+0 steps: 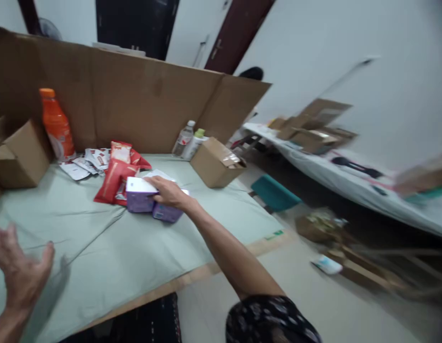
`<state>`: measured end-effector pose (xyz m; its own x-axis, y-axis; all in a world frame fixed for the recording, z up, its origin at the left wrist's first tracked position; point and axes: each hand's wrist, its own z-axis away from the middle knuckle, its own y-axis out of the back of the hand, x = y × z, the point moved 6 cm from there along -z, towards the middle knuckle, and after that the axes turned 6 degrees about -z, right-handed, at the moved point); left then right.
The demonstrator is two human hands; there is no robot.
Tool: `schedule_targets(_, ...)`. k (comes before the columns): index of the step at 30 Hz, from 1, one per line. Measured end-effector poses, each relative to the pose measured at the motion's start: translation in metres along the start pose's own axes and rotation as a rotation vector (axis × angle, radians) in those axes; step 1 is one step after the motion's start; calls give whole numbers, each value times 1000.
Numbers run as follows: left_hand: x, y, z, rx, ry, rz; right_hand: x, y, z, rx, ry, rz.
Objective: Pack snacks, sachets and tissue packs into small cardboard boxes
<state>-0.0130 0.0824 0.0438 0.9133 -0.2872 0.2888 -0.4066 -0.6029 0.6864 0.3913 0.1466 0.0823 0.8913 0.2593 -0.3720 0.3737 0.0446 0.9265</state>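
Left hand (19, 267): lower left of frame, fingers spread wide, holding nothing
Right hand (170, 192): centre; fingers closed over purple boxes (149, 201) on green cloth (99, 247)
Advice: grip both boxes squarely; avoid dragging red packets (115, 178) beside them

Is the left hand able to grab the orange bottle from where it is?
Probably not without leaning in. The left hand hangs open at the near edge of the table, while the orange bottle stands far back by the cardboard wall. Nothing blocks the path over the bare cloth; it just looks far.
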Motion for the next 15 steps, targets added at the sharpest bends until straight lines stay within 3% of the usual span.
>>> schedule_targets(6,131,-45,27,-167,-341,174,-9,7,-16,80,188,-105)
schedule_targets(9,183,-54,30,-231,-562,243,23,37,6,330,240,-198)
schedule_targets(10,196,-56,29,-243,-605,267,45,52,17,452,180,-201)
schedule_targets(12,213,-58,21,-252,-633,303,104,84,40,688,-75,-136)
schedule_targets(15,217,-60,4,-198,-569,298,196,112,70,776,-638,77)
